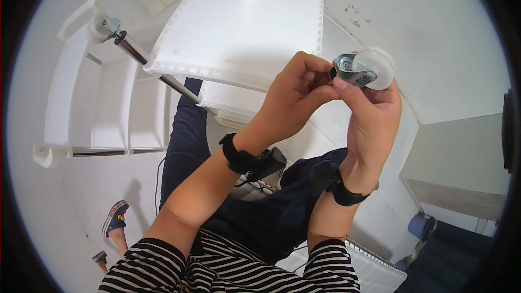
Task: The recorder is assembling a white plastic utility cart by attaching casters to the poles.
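A caster with a white wheel and a shiny metal bracket is held up in front of me, right of the middle. My right hand grips it, thumb on the bracket and fingers under the wheel. My left hand is closed, its thumb and fingertips pinching the dark stem end of the same caster. Those fingertips partly hide the stem. Beyond my hands lies a white plastic shelf rack with chrome poles. A second caster sits at the end of one pole, at the left.
Left of me stands a white tiered section of the rack. A white perforated panel lies at the lower right, near a dark blue cloth-like thing. Another person's shoe shows at the lower left. A white wall rises at the right.
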Tool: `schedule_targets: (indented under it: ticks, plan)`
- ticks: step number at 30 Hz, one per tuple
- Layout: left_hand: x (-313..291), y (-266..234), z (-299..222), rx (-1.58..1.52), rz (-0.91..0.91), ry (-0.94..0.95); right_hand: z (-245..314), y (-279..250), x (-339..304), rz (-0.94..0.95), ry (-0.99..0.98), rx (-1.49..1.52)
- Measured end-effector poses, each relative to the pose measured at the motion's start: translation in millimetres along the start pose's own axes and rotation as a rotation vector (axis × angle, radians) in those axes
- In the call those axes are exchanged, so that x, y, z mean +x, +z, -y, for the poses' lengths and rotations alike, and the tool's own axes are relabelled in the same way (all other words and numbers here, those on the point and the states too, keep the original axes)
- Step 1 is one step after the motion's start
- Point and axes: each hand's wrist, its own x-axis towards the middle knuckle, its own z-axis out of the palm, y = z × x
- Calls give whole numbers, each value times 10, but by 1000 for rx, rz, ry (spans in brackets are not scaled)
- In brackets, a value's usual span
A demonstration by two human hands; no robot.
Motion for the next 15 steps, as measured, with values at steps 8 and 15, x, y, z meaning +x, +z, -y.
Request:
schedule_targets:
  ticks: [8, 15]
  plan:
    - [-6, 30, 45, 45, 0, 53, -2, -96, 38, 114, 81, 225]
    - [-23, 20, 38, 90, -20, 76, -138, -2, 14, -30, -104, -35]
